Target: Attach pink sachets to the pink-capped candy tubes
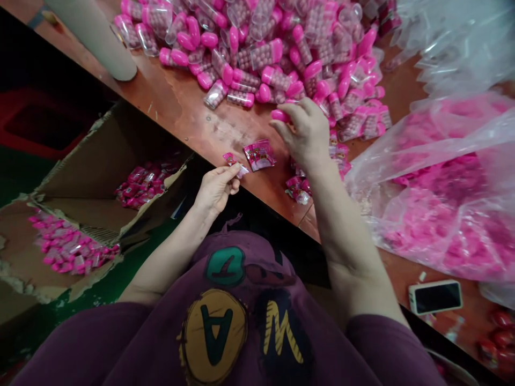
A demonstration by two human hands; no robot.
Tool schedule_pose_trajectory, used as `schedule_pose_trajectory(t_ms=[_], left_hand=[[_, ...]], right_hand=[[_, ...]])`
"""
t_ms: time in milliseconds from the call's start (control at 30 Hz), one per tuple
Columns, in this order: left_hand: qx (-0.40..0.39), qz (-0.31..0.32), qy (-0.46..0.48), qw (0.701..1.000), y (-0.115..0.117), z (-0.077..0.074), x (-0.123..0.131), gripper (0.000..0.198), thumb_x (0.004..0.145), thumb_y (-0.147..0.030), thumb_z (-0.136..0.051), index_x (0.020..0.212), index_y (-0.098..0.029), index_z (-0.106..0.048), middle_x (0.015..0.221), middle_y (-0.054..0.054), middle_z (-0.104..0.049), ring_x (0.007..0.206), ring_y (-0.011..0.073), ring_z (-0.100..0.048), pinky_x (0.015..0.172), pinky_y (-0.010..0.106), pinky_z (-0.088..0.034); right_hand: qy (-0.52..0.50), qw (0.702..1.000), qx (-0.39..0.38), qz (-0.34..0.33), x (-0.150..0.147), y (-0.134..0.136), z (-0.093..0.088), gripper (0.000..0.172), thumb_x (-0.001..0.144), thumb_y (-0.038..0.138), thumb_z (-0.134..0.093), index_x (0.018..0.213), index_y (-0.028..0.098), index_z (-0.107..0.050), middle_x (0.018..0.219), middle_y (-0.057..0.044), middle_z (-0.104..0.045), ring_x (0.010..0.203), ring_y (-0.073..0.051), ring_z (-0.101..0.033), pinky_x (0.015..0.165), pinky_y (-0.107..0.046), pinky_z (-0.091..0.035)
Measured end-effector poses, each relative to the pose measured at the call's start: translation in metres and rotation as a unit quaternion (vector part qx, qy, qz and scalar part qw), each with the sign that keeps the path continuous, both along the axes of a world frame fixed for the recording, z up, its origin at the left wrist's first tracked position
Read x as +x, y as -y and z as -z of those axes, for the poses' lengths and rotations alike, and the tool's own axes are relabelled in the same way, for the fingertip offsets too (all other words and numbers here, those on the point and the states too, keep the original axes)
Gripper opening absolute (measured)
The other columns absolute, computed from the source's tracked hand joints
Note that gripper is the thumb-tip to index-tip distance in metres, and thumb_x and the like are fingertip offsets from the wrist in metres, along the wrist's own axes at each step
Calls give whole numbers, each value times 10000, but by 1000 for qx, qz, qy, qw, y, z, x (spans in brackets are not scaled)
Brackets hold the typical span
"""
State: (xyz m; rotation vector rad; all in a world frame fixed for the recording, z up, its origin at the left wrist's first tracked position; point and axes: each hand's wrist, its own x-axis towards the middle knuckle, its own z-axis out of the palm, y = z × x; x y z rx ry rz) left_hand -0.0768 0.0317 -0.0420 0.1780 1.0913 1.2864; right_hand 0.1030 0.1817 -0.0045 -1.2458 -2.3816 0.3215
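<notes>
My left hand [219, 187] pinches a small printed pink packet [241, 170] at the table's front edge. Farther right, my right hand [303, 131] has thumb and fingers closed on a bright pink cap [280, 116]; whether a container is attached to it is hidden. A small stack of printed pink sachets [259, 155] lies on the table between both hands. Under my right wrist sit more pink packets [298, 188], partly covered by the arm. Behind the hands spreads a big heap of clear, pink-capped bottles [265, 53] filled with small pink balls.
A torn cardboard box [80, 187] with pink packed pieces stands lower left, below the orange-brown table [181, 107]. On the right lies a clear bag of pink pieces [442, 203], with clear plastic [458, 48] behind it. A phone [435, 297] rests near the edge. A pale post [96, 37] rises upper left.
</notes>
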Motion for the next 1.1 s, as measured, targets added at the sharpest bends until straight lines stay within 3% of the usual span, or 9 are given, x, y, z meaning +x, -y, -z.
schedule_pose_trajectory(t_ms=[67, 167, 267, 400, 533, 700, 867, 967, 1100], left_hand=[[9, -11, -8, 1000, 2, -2, 5, 297, 830, -252, -850, 704, -129, -610, 625, -16, -608, 453, 35, -503, 410, 176, -298], [22, 8, -18, 1000, 5, -7, 20, 330, 831, -298, -860, 734, -154, -580, 587, -45, -570, 438, 37, -495, 408, 174, -298], [40, 64, -17, 997, 12, -14, 41, 329, 852, -346, -845, 758, -162, -589, 565, -51, -555, 419, 46, -494, 387, 177, -296], [49, 99, -42, 993, 30, -20, 68, 337, 842, -373, -849, 759, -160, -603, 601, -39, -591, 419, 47, -508, 372, 173, -331], [55, 121, -63, 989, 46, -18, 85, 357, 827, -404, -859, 742, -157, -616, 626, -34, -597, 433, 44, -516, 370, 168, -343], [55, 147, -88, 984, 51, -15, 91, 330, 801, -373, -879, 726, -146, -651, 564, -31, -580, 433, 38, -471, 392, 164, -293], [55, 173, -68, 981, 49, -19, 88, 363, 752, -351, -916, 688, -149, -620, 535, -36, -555, 450, 44, -472, 430, 171, -307], [39, 200, -28, 979, 49, -17, 91, 375, 729, -332, -934, 683, -148, -611, 560, -38, -558, 464, 43, -486, 442, 173, -323], [14, 228, 2, 973, 53, -7, 97, 342, 747, -323, -926, 719, -135, -642, 614, -15, -608, 477, 33, -484, 445, 168, -316]], right_hand=[[-169, 982, -56, 64, 9, 37, -3, 446, 982, 613, -597, 1090, 204, -739, 1014, -66, -683, 1002, -220, -655, 927, -405, -537], [-364, 899, -209, 124, 19, 96, 4, 430, 923, 649, -664, 903, 223, -720, 815, -19, -653, 740, -150, -615, 713, -319, -545], [-473, 804, -319, 170, 23, 141, 22, 464, 854, 691, -719, 885, 229, -699, 698, 23, -603, 561, -100, -512, 526, -257, -458], [-574, 712, -348, 206, 23, 176, 40, 491, 760, 635, -838, 1018, 242, -695, 720, 53, -621, 552, -74, -517, 492, -214, -443], [-608, 688, -333, 214, 27, 198, 41, 523, 691, 501, -936, 1081, 263, -682, 864, 40, -708, 681, -88, -631, 581, -207, -529], [-609, 678, -370, 178, 48, 214, 41, 376, 780, 469, -885, 984, 238, -669, 781, 47, -719, 709, -106, -695, 708, -245, -595], [-660, 611, -401, 174, 66, 220, 44, 392, 781, 458, -879, 945, 217, -618, 765, 50, -710, 645, -86, -676, 643, -221, -559], [-688, 576, -407, 172, 68, 219, 45, 410, 780, 468, -871, 864, 217, -557, 745, 65, -671, 550, -63, -596, 559, -218, -510], [-675, 583, -404, 205, 63, 215, 47, 460, 753, 516, -884, 863, 215, -553, 724, 74, -619, 512, -39, -505, 481, -190, -426]])
